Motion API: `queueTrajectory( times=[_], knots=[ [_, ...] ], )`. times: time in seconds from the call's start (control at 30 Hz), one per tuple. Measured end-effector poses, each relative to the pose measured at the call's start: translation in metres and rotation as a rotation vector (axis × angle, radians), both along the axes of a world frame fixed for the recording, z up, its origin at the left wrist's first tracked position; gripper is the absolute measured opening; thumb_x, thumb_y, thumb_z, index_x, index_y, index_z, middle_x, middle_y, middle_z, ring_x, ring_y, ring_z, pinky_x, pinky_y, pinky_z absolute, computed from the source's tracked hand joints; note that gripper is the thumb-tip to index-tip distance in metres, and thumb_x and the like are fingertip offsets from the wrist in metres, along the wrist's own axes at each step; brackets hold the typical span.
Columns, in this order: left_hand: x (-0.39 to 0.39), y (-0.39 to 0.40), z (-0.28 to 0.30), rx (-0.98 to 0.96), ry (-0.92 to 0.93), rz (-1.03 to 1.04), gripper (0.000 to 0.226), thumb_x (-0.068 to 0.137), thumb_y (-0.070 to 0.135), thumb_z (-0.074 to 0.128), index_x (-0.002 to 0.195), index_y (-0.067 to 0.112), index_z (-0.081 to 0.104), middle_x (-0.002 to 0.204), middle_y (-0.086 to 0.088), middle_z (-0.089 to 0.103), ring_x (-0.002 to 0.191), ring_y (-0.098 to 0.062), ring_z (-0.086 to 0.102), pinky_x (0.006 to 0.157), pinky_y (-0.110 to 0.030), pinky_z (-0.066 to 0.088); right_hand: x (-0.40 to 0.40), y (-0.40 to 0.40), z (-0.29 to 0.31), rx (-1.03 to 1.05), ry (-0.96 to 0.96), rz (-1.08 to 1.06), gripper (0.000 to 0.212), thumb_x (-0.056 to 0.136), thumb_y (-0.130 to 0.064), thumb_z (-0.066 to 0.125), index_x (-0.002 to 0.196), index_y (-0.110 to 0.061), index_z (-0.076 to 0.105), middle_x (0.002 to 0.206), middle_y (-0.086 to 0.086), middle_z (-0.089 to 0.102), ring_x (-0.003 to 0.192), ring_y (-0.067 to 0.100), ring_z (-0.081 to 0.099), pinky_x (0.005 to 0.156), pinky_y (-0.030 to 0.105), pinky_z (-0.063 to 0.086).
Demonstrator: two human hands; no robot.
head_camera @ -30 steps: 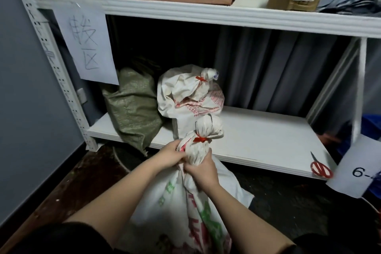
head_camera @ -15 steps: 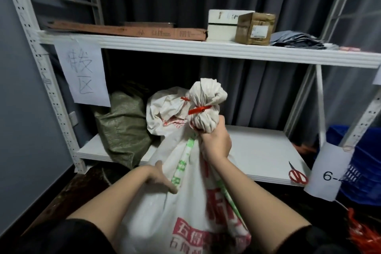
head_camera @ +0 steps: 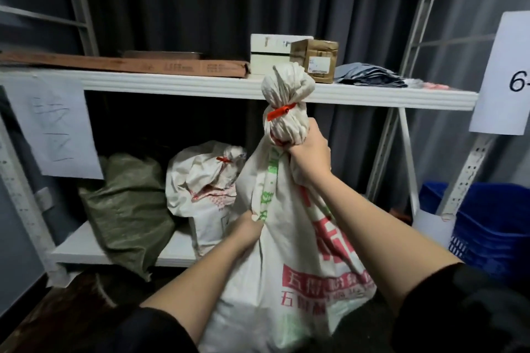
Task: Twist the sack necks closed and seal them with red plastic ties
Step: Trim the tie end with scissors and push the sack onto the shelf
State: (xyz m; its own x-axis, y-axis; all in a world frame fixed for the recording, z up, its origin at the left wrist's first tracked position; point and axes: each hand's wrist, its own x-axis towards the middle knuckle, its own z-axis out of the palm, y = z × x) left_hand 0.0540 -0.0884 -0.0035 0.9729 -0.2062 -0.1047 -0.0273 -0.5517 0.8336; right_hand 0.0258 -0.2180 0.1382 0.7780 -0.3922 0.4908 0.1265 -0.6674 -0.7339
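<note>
Clearly the sack hangs heavy and soft: right hand clamped under the tie, left hand pinching its side, seemingly firmly.

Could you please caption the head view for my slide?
Right hand grips the tied white sack below its red tie; left hand pinches its side.

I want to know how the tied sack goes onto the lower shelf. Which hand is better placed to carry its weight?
Probably the right hand: it clamps the twisted neck just below the red tie, from above the sack. The left hand only pinches side fabric, better for steering.
</note>
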Motion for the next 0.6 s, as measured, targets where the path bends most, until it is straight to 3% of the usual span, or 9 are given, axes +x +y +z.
queueTrajectory(
  times=[0.17,0.27,0.37,0.47,0.6],
  knots=[
    [0.055,-0.065,-0.019,-0.095,0.052,0.056,0.03,0.09,0.015,0.052,0.117,0.006,0.06,0.12,-0.015,0.064,0.11,-0.033,0.058,0.091,-0.031,0.047,0.058,-0.047,-0.009,-0.062,0.009,0.062,0.031,0.079,-0.02,0.055,0.108,-0.026,0.048,0.099,-0.001,0.065,0.093,0.027,0.058,0.074,0.037,0.045],
    [0.091,-0.098,-0.034,-0.109,0.043,0.072,0.029,0.092,0.015,0.05,0.117,0.005,0.06,0.116,-0.016,0.064,0.106,-0.032,0.059,0.074,-0.025,0.041,0.097,-0.078,-0.021,-0.113,0.015,0.071,0.03,0.079,-0.021,0.054,0.106,-0.03,0.047,0.096,-0.004,0.065,0.089,0.024,0.058,0.069,0.036,0.044],
    [0.135,-0.128,-0.053,-0.158,0.039,0.091,0.027,0.092,0.016,0.05,0.114,0.006,0.062,0.113,-0.017,0.066,0.103,-0.032,0.06,0.071,-0.025,0.038,0.14,-0.106,-0.032,-0.246,0.056,0.121,0.025,0.081,-0.025,0.053,0.104,-0.031,0.045,0.095,-0.005,0.064,0.086,0.022,0.057,0.065,0.034,0.04],
    [0.177,-0.15,-0.072,-0.195,0.042,0.153,0.027,0.093,0.02,0.05,0.113,0.005,0.061,0.11,-0.02,0.065,0.098,-0.033,0.059,0.069,-0.026,0.037,0.186,-0.13,-0.048,-0.257,0.06,0.14,0.027,0.08,-0.024,0.055,0.104,-0.028,0.044,0.094,-0.003,0.065,0.087,0.023,0.059,0.072,0.038,0.047],
    [0.222,-0.157,-0.084,-0.354,0.006,0.244,0.028,0.093,0.011,0.049,0.117,0.0,0.059,0.112,-0.02,0.065,0.096,-0.031,0.058,0.072,-0.028,0.04,0.242,-0.139,-0.082,-0.245,0.21,0.118,0.054,0.077,-0.023,0.063,0.121,-0.02,0.033,0.111,0.009,0.063,0.1,0.034,0.058,0.085,0.04,0.045]
  ],
)
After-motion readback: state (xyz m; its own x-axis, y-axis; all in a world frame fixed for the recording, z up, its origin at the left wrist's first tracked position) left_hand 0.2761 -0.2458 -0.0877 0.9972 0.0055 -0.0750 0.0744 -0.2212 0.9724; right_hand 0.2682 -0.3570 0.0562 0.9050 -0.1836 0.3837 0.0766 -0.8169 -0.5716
